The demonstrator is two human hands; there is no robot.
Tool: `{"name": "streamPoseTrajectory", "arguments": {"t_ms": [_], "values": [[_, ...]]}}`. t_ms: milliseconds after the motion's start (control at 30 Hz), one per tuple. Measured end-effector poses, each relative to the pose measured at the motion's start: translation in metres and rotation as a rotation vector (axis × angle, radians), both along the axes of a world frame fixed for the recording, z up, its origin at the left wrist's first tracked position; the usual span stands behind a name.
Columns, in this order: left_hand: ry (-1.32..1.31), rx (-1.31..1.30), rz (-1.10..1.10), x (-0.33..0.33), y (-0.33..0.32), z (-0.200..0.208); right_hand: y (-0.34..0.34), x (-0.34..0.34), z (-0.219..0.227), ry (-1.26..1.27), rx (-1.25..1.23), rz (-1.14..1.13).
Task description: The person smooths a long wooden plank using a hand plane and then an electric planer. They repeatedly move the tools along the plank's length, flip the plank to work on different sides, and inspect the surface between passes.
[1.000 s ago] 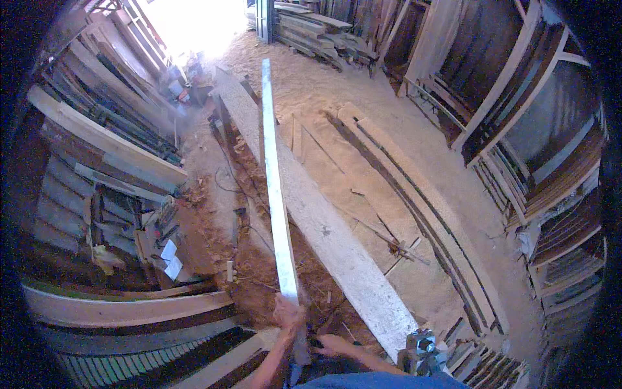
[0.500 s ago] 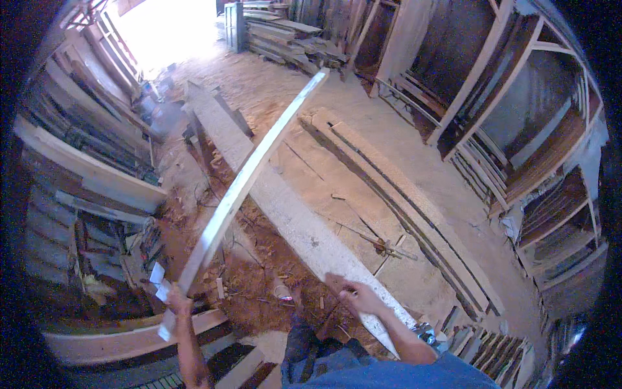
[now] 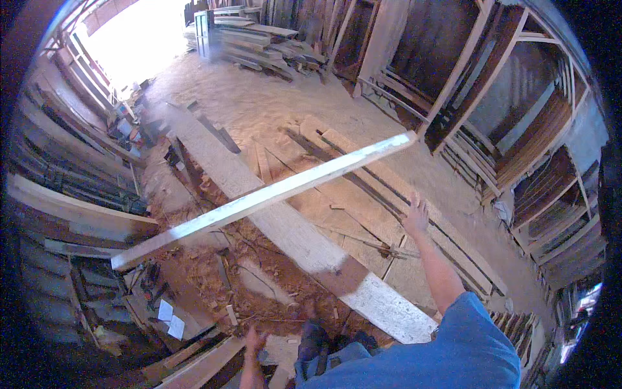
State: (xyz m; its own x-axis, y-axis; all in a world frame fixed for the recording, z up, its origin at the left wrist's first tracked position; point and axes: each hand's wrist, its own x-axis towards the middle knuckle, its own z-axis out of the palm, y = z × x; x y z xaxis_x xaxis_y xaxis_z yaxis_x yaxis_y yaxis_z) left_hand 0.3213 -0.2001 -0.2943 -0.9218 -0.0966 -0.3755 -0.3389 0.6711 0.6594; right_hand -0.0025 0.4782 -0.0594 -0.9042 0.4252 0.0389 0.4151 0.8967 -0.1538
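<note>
A long, straight, pale wooden batten (image 3: 278, 189) stretches slantwise over the wide plank (image 3: 301, 240), its left end nearer me and its right end farther off. Neither hand touches it. Whether it rests on the plank or is in the air above it, I cannot tell. My right hand (image 3: 416, 217) reaches out past the plank, fingers spread and holding nothing, below the batten's far end. Low in the view, near my legs, is my left hand (image 3: 254, 342); it is small and slightly blurred, with fingers apart and nothing in it.
Sawdust and wood scraps cover the ground. Two long boards (image 3: 447, 249) lie right of the plank. Stacked timber (image 3: 253, 42) stands at the back, door frames (image 3: 479, 78) lean on the right, and boards (image 3: 78, 211) line the left. White sheets (image 3: 170, 319) lie at lower left.
My left hand has let go of the batten and drawn back to the right. The batten has swung clockwise across the plank. My right hand has lifted off the plank and reached forward.
</note>
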Motion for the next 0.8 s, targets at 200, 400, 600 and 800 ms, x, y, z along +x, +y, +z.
{"name": "streamPoseTrajectory", "arguments": {"t_ms": [200,400,600,800], "values": [[-0.734,-0.043,0.045,0.094,0.006,-0.004,0.060,0.009,0.020,-0.157,0.203,-0.118],[-0.483,-0.136,0.227,0.057,-0.002,-0.005,0.071,0.085,0.043,-0.323,0.276,-0.085],[-0.221,0.101,0.329,-0.044,0.022,-0.015,0.084,0.154,0.019,-0.456,0.247,0.043],[-0.042,0.194,0.289,-0.088,0.057,0.023,0.095,0.224,-0.012,-0.572,-0.036,0.183]]}}
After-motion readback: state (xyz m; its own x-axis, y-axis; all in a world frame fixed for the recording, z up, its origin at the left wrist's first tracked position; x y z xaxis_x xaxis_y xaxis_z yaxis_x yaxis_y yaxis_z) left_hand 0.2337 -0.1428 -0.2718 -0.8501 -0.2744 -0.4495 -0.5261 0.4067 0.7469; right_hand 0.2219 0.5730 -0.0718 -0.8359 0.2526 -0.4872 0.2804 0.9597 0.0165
